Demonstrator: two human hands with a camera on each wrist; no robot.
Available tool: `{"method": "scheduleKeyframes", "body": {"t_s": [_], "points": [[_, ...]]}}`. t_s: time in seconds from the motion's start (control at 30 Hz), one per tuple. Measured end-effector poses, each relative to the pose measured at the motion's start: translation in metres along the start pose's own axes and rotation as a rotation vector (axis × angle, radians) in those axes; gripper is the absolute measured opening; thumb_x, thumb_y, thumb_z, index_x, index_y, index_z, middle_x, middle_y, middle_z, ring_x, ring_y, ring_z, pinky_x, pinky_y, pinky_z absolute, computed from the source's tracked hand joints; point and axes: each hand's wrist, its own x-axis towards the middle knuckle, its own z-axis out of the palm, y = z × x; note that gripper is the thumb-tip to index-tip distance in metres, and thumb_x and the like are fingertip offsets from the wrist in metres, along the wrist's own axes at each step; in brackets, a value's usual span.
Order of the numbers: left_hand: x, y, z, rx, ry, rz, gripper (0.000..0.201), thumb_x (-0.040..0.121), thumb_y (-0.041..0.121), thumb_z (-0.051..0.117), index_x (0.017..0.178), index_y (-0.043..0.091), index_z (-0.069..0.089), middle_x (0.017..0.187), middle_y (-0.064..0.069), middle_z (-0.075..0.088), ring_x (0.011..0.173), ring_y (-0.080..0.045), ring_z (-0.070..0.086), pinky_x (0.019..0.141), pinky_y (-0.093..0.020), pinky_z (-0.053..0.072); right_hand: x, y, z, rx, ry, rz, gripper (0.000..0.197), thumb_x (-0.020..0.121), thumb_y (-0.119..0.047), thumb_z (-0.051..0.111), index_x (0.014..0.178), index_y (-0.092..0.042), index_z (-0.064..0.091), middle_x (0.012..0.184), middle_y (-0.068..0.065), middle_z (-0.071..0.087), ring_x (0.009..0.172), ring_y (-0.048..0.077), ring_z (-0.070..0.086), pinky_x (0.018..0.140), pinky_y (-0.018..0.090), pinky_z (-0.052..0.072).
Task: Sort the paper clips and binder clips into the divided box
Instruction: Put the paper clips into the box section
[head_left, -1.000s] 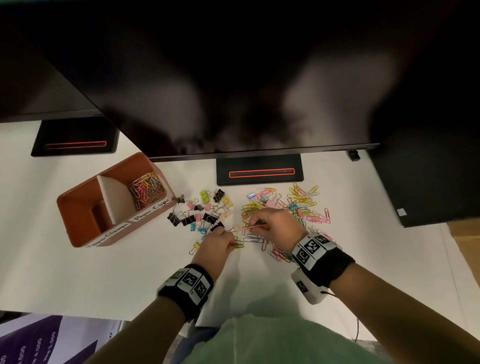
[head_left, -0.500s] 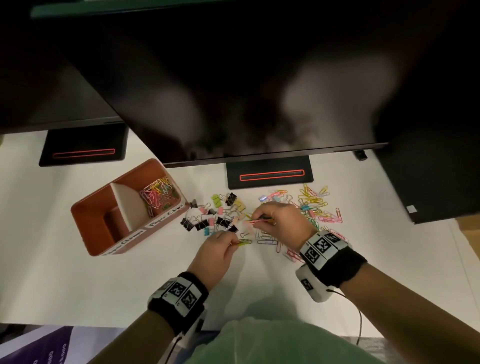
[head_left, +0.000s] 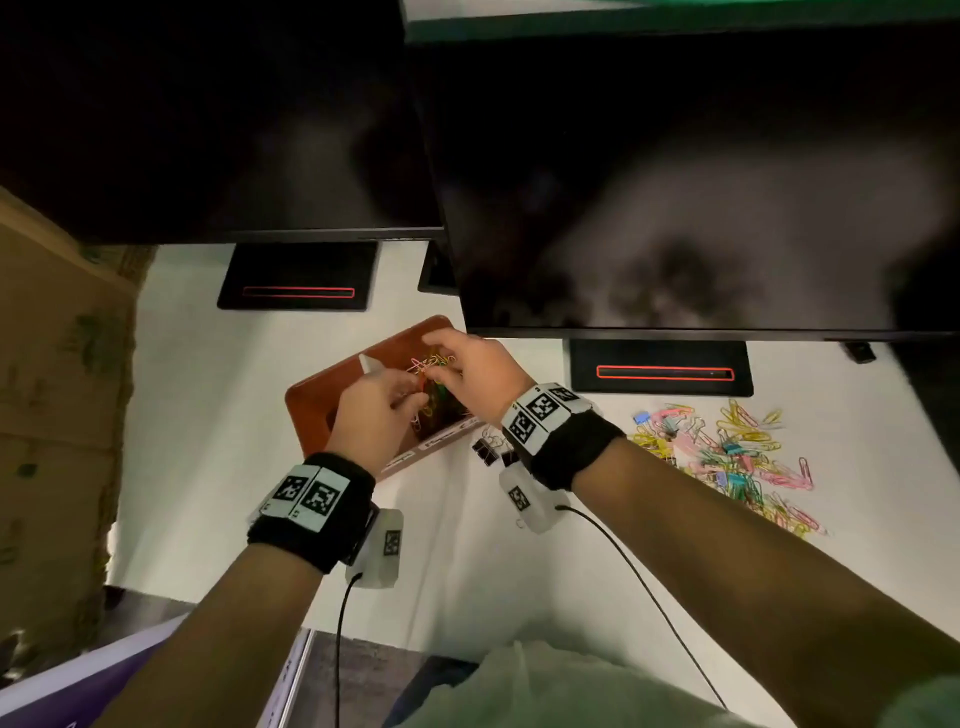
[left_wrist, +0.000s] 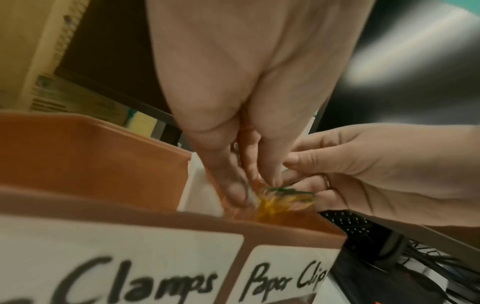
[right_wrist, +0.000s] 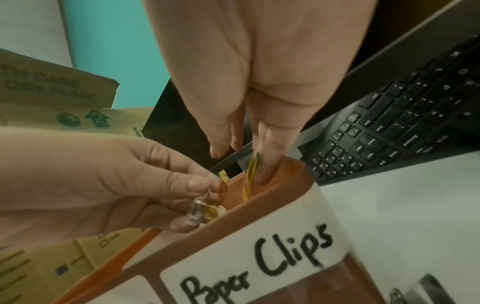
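Both hands meet over the divided box (head_left: 332, 410), an orange-brown container standing on the white bench (head_left: 218, 415) toward its left edge, just in front of the monitors (head_left: 675, 182). The left hand (head_left: 371, 415) pinches a few paper clips (right_wrist: 197, 209) between thumb and fingertips, a clear one and yellow ones among them, above the compartment labelled "Paper Clips" (right_wrist: 262, 265). The right hand (head_left: 475, 374) points its fingers down into the same compartment, with yellow and green clips (right_wrist: 253, 166) blurred beside them; whether it pinches them cannot be told. A white divider (left_wrist: 200, 189) separates this compartment from the one labelled "Clamps" (left_wrist: 135, 279). The loose heap of coloured paper clips (head_left: 727, 457) lies well apart toward the right edge of the bench, and black binder clips (head_left: 485, 449) lie just beside the box, under the right wrist. A keyboard (right_wrist: 402, 127) sits behind the box.
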Motion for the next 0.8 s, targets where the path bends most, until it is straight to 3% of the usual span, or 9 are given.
{"method": "scheduleKeyframes", "body": {"t_s": [0.07,0.17,0.23,0.37,0.4,0.5,0.6,0.8], "points": [[-0.001,0.003,0.000,0.045,0.000,0.046,0.035,0.085,0.019,0.065,0.119,0.012,0.059,0.116,-0.005,0.060,0.105,-0.019,0.058,0.097,-0.033,0.045,-0.003,0.001,0.001,0.041,0.005,0.016,0.038,0.093,-0.021,0.052,0.130,-0.021,0.048,0.127,0.008,0.056,0.111,0.020,0.059,0.098,0.034,0.048],[-0.013,0.013,0.000,0.088,0.023,0.200,0.039,0.087,0.020,0.061,0.125,0.013,0.056,0.125,-0.002,0.055,0.114,-0.013,0.050,0.099,-0.022,0.036,-0.024,0.014,-0.013,0.082,0.093,-0.031,0.029,0.095,-0.021,0.048,0.123,-0.021,0.053,0.126,0.002,0.056,0.105,0.012,0.059,0.091,0.026,0.050],[-0.024,0.020,0.006,0.011,-0.008,0.256,0.035,0.087,0.022,0.061,0.121,0.017,0.059,0.119,0.003,0.055,0.108,-0.007,0.052,0.097,-0.021,0.040,-0.045,0.035,-0.027,0.054,0.128,-0.014,0.024,0.095,-0.020,0.048,0.117,-0.021,0.058,0.120,-0.001,0.059,0.098,0.009,0.061,0.085,0.019,0.048],[-0.043,0.035,0.037,-0.072,-0.187,0.344,0.022,0.087,0.026,0.060,0.109,0.022,0.063,0.103,0.009,0.057,0.089,0.000,0.057,0.080,-0.016,0.047,-0.093,0.090,-0.052,-0.078,0.180,0.106,0.021,0.093,-0.016,0.052,0.110,-0.021,0.062,0.111,-0.002,0.062,0.083,0.007,0.060,0.069,0.005,0.042],[-0.046,0.039,0.048,-0.069,-0.226,0.370,0.020,0.087,0.026,0.060,0.107,0.023,0.064,0.102,0.009,0.058,0.086,0.001,0.057,0.077,-0.016,0.047,-0.105,0.104,-0.058,-0.117,0.191,0.151,0.021,0.092,-0.015,0.053,0.110,-0.020,0.062,0.110,-0.002,0.061,0.083,0.008,0.059,0.069,0.009,0.045],[-0.051,0.051,0.084,-0.058,-0.340,0.397,0.023,0.087,0.025,0.060,0.109,0.024,0.062,0.104,0.008,0.056,0.085,0.000,0.057,0.076,-0.018,0.047,-0.137,0.139,-0.076,-0.237,0.232,0.241,0.023,0.089,-0.014,0.056,0.110,-0.019,0.063,0.110,0.001,0.063,0.096,0.017,0.059,0.086,0.029,0.049],[-0.053,0.065,0.118,-0.009,-0.403,0.420,0.030,0.086,0.025,0.061,0.116,0.022,0.058,0.113,0.004,0.053,0.096,-0.007,0.056,0.086,-0.023,0.047,-0.155,0.161,-0.094,-0.282,0.241,0.312,0.024,0.090,-0.014,0.054,0.113,-0.018,0.063,0.117,0.002,0.062,0.109,0.020,0.055,0.092,0.025,0.038],[-0.044,0.096,0.170,0.058,-0.390,0.413,0.037,0.086,0.020,0.060,0.122,0.017,0.052,0.120,-0.001,0.047,0.103,-0.014,0.053,0.092,-0.023,0.042,-0.146,0.192,-0.113,-0.298,0.147,0.358,0.029,0.089,-0.014,0.053,0.117,-0.020,0.060,0.122,0.003,0.060,0.112,0.022,0.055,0.098,0.035,0.044]]}}
